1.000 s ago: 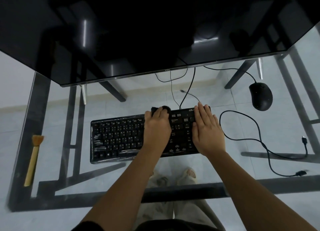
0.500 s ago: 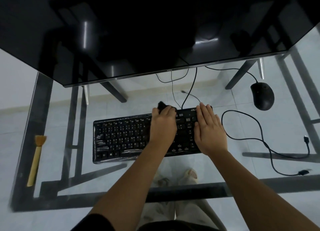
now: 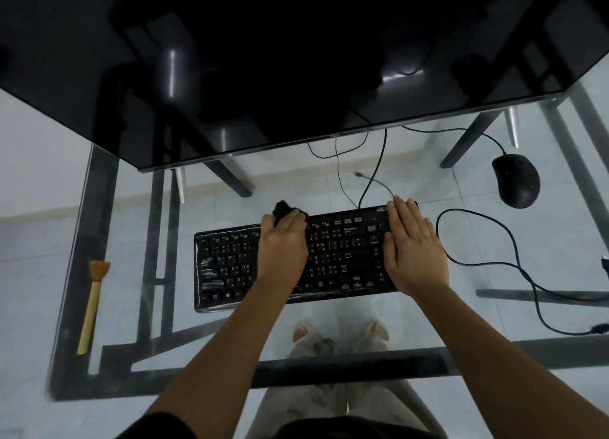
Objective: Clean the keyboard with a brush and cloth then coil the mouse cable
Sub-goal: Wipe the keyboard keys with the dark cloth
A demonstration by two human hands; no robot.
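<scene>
On the clear glass tabletop (image 3: 445, 323), the left hand (image 3: 283, 247) has its grip curled round a small black cloth (image 3: 284, 209) at the far edge of the black plastic keyboard (image 3: 339, 257). The right hand (image 3: 415, 251) lies flat, fingers straight, on the keyboard's right end. A wooden-handled brush (image 3: 94, 303) lies well left; the black mouse (image 3: 515, 180) and its loose black cable (image 3: 458, 210) lie right.

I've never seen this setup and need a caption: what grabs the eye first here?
A black keyboard sits mid-way on a glass desk, with the left hand gripping a dark cloth at its far edge and the right hand flat on its right end. A big dark monitor fills the top of the view. A mouse lies at the right and a brush at the far left.
</scene>
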